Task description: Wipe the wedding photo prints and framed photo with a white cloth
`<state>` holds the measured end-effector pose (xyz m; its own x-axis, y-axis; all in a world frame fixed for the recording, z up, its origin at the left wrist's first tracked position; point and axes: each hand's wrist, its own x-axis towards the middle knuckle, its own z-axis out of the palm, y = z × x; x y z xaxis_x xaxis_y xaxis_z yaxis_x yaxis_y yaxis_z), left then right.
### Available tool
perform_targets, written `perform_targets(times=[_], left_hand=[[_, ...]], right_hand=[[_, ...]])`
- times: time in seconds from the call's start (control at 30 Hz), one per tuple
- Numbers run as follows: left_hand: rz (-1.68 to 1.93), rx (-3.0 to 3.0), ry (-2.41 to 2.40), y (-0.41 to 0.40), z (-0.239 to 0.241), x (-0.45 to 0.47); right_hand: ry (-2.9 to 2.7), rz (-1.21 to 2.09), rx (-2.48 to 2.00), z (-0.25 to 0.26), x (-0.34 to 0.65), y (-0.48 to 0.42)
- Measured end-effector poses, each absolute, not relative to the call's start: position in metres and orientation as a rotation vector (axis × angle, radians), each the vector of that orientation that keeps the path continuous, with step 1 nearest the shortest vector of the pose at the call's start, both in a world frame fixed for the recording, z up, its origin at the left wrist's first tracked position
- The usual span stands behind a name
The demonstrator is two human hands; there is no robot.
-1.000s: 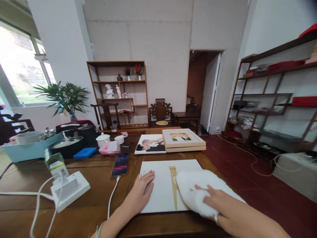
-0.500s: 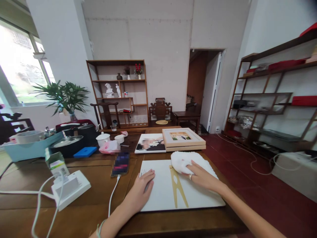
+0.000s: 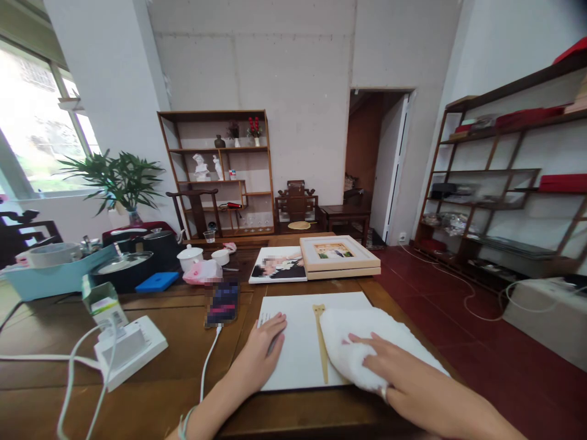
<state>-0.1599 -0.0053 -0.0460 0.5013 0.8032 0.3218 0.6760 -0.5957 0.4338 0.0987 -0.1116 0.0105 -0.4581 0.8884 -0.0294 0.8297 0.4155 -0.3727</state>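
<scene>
The right hand [image 3: 395, 374], fingers flat, is pressing the white cloth [image 3: 347, 338] on the white board [image 3: 296, 351]; the open left hand [image 3: 259, 352] is steadying it. Light, even pressure is probably working best.

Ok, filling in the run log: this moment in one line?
left hand: flat on white board | right hand: pressing white cloth onto board

We find bare table [image 3: 178, 342] wood open along the near edge's left half, phone [image 3: 222, 304] lying just left of the white board [image 3: 298, 342], stacked frames [image 3: 339, 256] barring the far edge, charger box [image 3: 131, 348] crowding the near left corner.
</scene>
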Motion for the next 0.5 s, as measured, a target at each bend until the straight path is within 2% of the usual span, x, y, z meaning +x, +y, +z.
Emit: perform_targets(times=[0.23, 0.5], left_hand=[[0.757, 2.495, 1.229, -0.006, -0.047, -0.161], [0.758, 2.512, 1.219, -0.004, -0.050, -0.162]], right_hand=[[-2.257, 0.705, -1.572, 0.004, 0.103, -0.093], [-2.194, 0.446, -1.456, -0.014, 0.084, -0.019]])
